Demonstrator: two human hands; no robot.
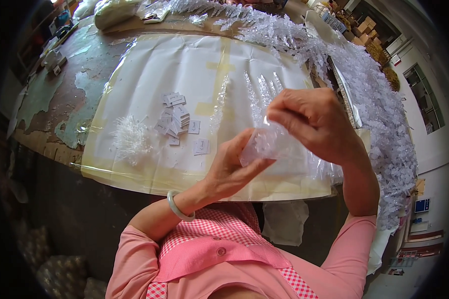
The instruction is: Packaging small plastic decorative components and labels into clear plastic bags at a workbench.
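Above the right half of the sheeted table, my left hand [229,162] is closed around a translucent plastic piece [260,144], whose exact kind I cannot make out. My right hand [317,122] is in a pinch at the upper end of this piece, with fingertips partly covering it. Behind my hands lie several clear icicle-like plastic sprigs [252,97]. Another sprig [220,102] lies apart, further left. Left of my hands are a loose pile of small white printed cards [173,119] and a bundle of thin white strands [130,137].
A white sheet with yellow tape [149,60] covers the table. Masses of clear plastic sprigs [379,119] heap along the right side and far edge. Peeling board [85,94] shows at left. A wrapped bundle [114,14] sits at the far left.
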